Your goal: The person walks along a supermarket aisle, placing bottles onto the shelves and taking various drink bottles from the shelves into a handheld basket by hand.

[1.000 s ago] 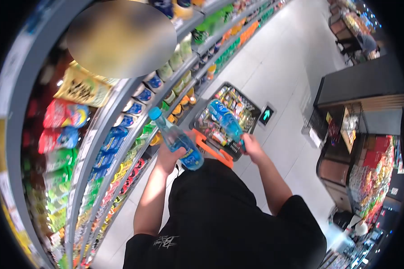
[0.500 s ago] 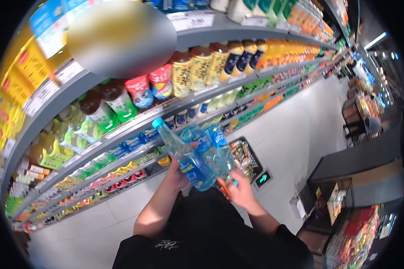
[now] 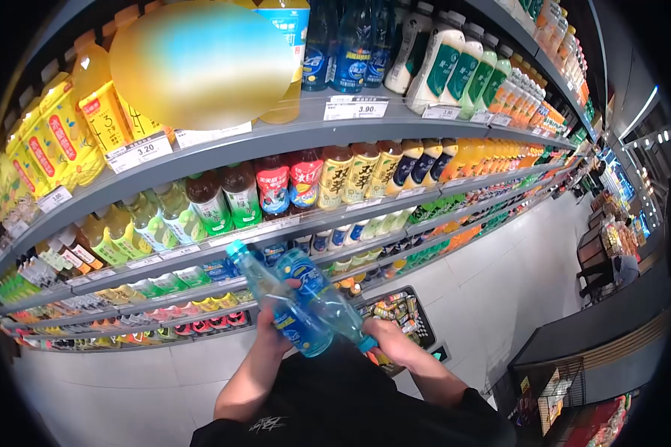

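Note:
My left hand [image 3: 274,328] is wrapped round a clear blue bottle [image 3: 300,328] with a blue label, its cap pointing up and left. My right hand [image 3: 389,341] grips a second blue bottle [image 3: 343,311] by its cap end, the base pointing up and left. The two bottles cross in front of my chest and overlap, the second behind the first. Beyond them rise shelves [image 3: 306,225] of drinks. Similar blue bottles [image 3: 353,56] stand on the upper shelf beside white-and-green ones [image 3: 434,71].
A dark basket [image 3: 425,328] full of small packaged goods is on the tiled floor [image 3: 499,276], behind my right hand. Price tags line the shelf edges. A dark counter [image 3: 566,328] and a wire rack [image 3: 563,391] stand at the right. A person [image 3: 625,270] is farther back.
The view has turned toward the shelves, bringing the upper shelf into sight. The bottle in my right hand has come in from over the basket to cross behind the other bottle.

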`<act>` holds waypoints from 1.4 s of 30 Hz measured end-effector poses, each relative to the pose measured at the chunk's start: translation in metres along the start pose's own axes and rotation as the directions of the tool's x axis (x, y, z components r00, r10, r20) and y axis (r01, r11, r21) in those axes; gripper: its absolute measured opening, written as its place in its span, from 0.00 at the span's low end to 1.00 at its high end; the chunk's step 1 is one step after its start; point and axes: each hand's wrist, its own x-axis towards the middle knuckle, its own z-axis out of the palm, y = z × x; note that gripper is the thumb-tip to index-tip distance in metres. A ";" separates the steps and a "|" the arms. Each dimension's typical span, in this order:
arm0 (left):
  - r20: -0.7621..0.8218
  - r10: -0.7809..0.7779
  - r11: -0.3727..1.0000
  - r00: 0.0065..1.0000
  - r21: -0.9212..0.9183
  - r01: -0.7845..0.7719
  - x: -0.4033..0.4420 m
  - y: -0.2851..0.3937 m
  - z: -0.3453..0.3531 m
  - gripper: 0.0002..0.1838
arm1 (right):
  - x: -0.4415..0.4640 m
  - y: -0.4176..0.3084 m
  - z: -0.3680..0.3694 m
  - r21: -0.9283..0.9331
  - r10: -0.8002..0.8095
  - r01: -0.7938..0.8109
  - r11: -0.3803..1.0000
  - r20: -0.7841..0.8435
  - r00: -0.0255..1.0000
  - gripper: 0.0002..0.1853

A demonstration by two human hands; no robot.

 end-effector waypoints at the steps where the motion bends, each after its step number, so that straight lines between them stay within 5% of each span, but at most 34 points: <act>1: -0.018 0.055 0.998 0.998 0.029 -0.055 -0.002 0.006 0.001 0.49 | 0.001 -0.002 -0.007 -0.090 -0.045 0.050 0.995 0.055 0.997 0.16; 6: -0.064 0.288 0.951 0.955 0.139 -0.277 -0.019 0.040 0.034 0.51 | -0.031 -0.068 -0.053 -0.149 -0.167 0.210 0.966 0.262 0.951 0.11; 8: -0.078 0.412 0.901 0.908 0.183 -0.393 -0.020 0.053 0.050 0.51 | -0.042 -0.092 -0.079 -0.106 -0.337 0.387 0.916 0.320 0.886 0.10; 11: 0.059 0.550 0.825 0.833 0.121 -0.553 -0.024 0.069 0.045 0.43 | -0.054 -0.149 -0.083 -0.086 -0.641 0.673 0.734 0.240 0.729 0.22; 12: 0.146 0.485 0.858 0.862 0.111 -0.501 -0.019 0.079 0.067 0.41 | -0.053 -0.162 -0.087 -0.064 -0.717 0.736 0.674 0.182 0.672 0.28; 16: 0.126 0.548 0.824 0.827 0.088 -0.559 -0.017 0.098 0.103 0.42 | -0.046 -0.250 -0.071 -0.170 -0.873 0.863 0.476 0.022 0.487 0.30; 21: 0.083 0.617 0.779 0.782 0.073 -0.623 -0.035 0.110 0.101 0.42 | -0.029 -0.346 -0.052 -0.323 -0.918 0.859 0.397 -0.142 0.370 0.22; 28: 0.091 0.698 0.704 0.710 0.097 -0.704 -0.058 0.120 0.123 0.42 | -0.005 -0.418 -0.024 -0.514 -0.904 0.755 0.407 -0.108 0.413 0.18; 31: 0.211 0.727 0.637 0.653 0.148 -0.757 -0.063 0.131 0.128 0.43 | 0.011 -0.437 -0.022 -0.537 -0.909 0.748 0.390 -0.092 0.407 0.19; 39: 0.278 0.760 0.574 0.588 0.139 -0.807 -0.090 0.145 0.140 0.43 | 0.030 -0.461 0.015 -0.750 -0.931 0.599 0.281 -0.061 0.361 0.20; 42: 0.172 0.843 0.500 0.509 0.093 -0.861 -0.110 0.149 0.118 0.46 | 0.045 -0.477 0.019 -0.795 -0.941 0.586 0.157 0.059 0.332 0.22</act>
